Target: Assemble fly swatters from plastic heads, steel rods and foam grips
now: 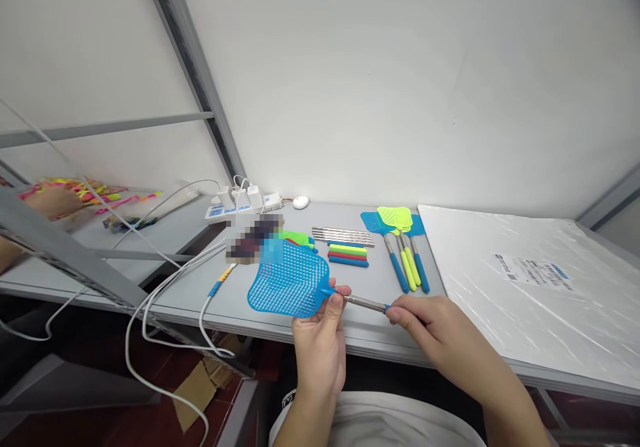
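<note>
In front of me I hold a blue fly swatter [293,279] over the table's front edge, its mesh head to the left. My left hand [320,347] pinches its neck, where the head meets the metal rod. My right hand [440,330] is closed around the other end; only a bit of blue grip shows there. Beyond the hands lie several thin metal rods [343,235] and a row of coloured grips [349,255]. Green and red mesh heads [299,238] are partly hidden behind the blue one. To the right, several swatters with a yellow-green head [396,218] on top lie together.
A large wrapped white panel [500,313] covers the table's right side. At the back left are a power strip [215,215] with chargers and a small white case [301,202]. White cables [145,313] hang leftward. Beyond a metal post, another person's hand [55,201] touches colourful items.
</note>
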The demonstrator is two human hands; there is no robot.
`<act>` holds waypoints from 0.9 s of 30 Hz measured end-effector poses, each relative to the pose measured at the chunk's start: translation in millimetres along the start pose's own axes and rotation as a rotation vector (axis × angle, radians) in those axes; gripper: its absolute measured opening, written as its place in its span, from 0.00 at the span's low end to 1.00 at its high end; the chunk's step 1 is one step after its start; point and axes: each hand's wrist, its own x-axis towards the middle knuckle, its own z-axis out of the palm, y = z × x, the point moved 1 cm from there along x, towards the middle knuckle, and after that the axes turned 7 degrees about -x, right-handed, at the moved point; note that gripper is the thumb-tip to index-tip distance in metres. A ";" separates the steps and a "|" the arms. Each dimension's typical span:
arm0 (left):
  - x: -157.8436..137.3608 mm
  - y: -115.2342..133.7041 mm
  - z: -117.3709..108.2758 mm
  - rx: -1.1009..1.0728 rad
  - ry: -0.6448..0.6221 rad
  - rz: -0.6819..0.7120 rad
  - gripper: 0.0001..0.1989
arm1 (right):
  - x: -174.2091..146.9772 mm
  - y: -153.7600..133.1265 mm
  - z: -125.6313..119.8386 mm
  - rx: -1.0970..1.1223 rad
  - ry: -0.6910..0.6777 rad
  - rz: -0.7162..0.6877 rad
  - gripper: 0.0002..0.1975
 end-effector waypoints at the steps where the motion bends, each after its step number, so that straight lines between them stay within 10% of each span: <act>1: 0.2 -1.1 0.7 -0.017 -0.011 -0.031 0.13 | 0.0 0.4 -0.6 -0.021 0.030 0.000 0.19; 8: -3.9 0.2 7.9 -0.133 -0.079 -0.218 0.13 | 3.5 -6.2 9.3 -0.234 0.190 -0.131 0.11; 27: -1.4 5.3 5.7 -0.014 -0.009 -0.107 0.18 | 17.4 -41.9 26.4 -0.313 0.181 -0.296 0.11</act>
